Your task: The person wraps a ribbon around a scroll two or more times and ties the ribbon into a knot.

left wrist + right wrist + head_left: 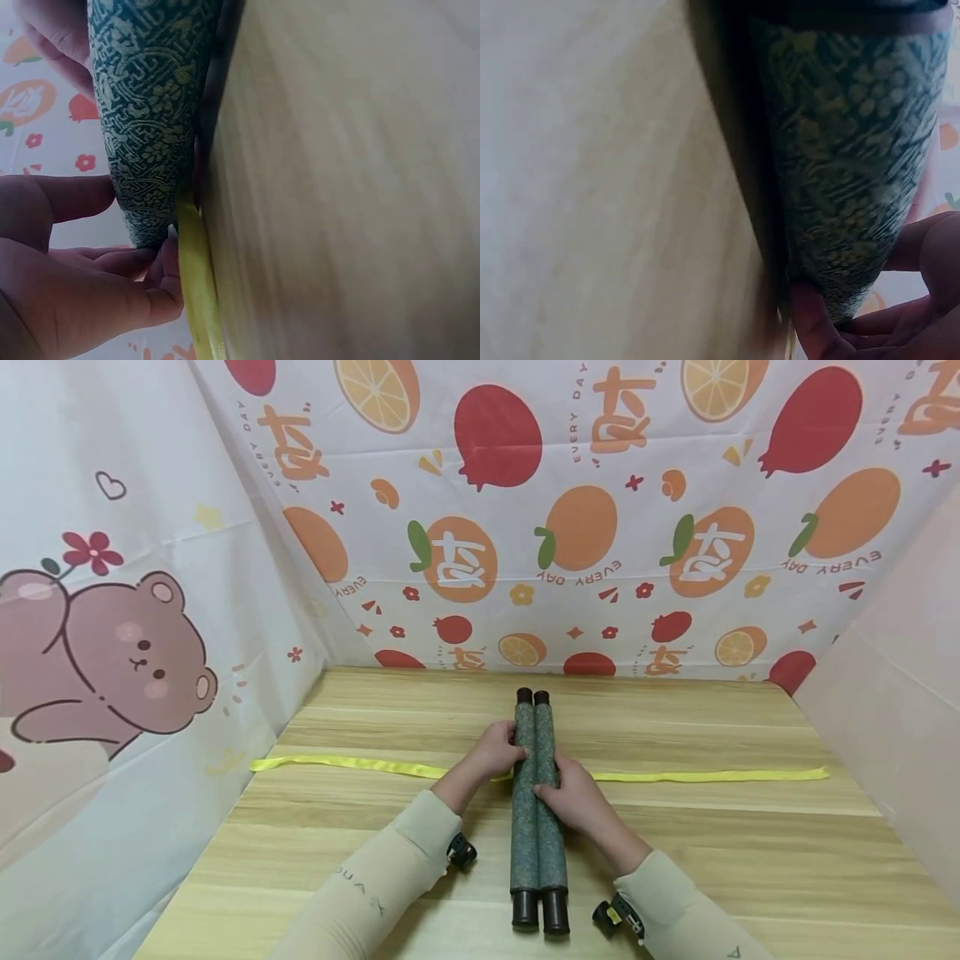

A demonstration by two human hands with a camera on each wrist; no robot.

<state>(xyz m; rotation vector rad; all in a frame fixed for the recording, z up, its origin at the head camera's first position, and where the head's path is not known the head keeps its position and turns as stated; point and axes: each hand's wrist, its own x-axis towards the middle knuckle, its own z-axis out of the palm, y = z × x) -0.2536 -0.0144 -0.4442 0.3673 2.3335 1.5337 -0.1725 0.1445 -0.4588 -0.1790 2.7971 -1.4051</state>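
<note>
Two scroll rolls [525,827] in green patterned brocade, with dark brown end knobs, lie side by side and lengthwise on the table. Whether they are two scrolls or one rolled from both ends, I cannot tell. My left hand [495,750] grips the left roll at its side, thumb on top and fingers low near the table, as the left wrist view shows. Slightly nearer the front, my right hand [579,793] holds the right roll between thumb and fingers. A yellow ribbon [705,776] runs crosswise under the rolls, its middle hidden by them.
The wood-grain table [712,860] ends at a fruit-printed cloth [510,552] behind. A white cloth with a bear print [142,652] hangs on the left, and a pale wall [900,660] stands on the right.
</note>
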